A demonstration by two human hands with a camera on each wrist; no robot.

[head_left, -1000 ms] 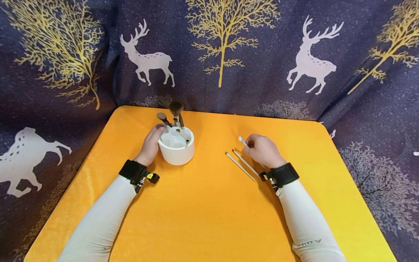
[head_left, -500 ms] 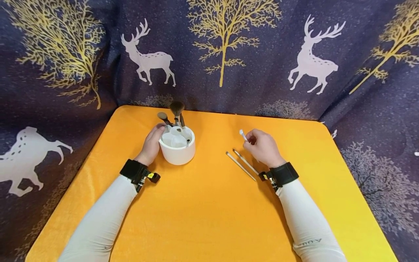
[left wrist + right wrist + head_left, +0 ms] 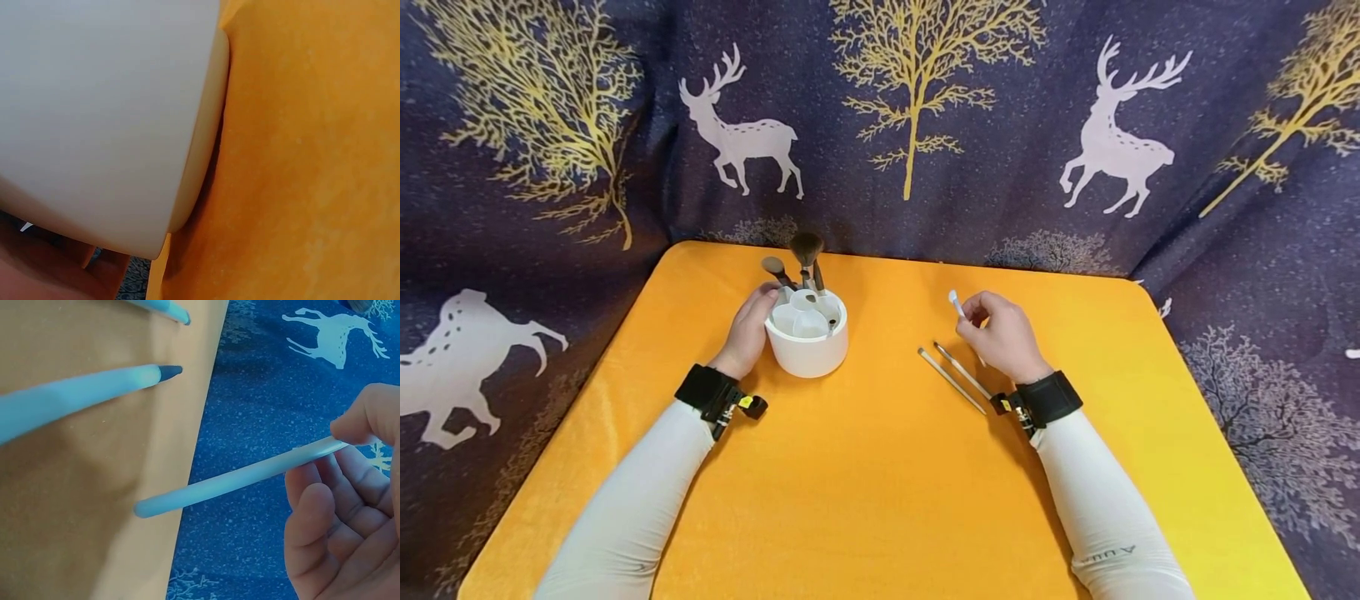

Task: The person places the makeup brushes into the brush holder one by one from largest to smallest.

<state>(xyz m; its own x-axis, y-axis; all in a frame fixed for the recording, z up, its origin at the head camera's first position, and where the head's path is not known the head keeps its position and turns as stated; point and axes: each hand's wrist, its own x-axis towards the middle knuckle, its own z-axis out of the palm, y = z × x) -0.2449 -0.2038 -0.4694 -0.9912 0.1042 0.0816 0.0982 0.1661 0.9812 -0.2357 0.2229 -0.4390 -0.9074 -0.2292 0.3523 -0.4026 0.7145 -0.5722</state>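
Note:
A round white brush holder (image 3: 808, 354) with inner compartments stands on the left half of the table; several dark-headed makeup brushes (image 3: 806, 247) rise from its back. Against its left outer wall rests my left hand (image 3: 747, 333), a fingertip at the rim. The holder's wall (image 3: 106, 112) fills much of the left wrist view and covers part of that hand. My right hand (image 3: 1002, 337) pinches a slim makeup brush (image 3: 956, 302) between thumb and fingers, pale tip pointing up and away. Its handle (image 3: 237, 480) slants down out of the grip in the right wrist view.
Two thin brushes (image 3: 951, 381) lie side by side on the orange cloth, just left of my right hand and wrist. The orange-covered table (image 3: 850, 500) ends at the back against a dark curtain (image 3: 865, 150) printed with deer and trees.
My right hand has lifted slightly up and away from the table with the pinched brush, whose tip now points more upright. The left hand and holder stay in place.

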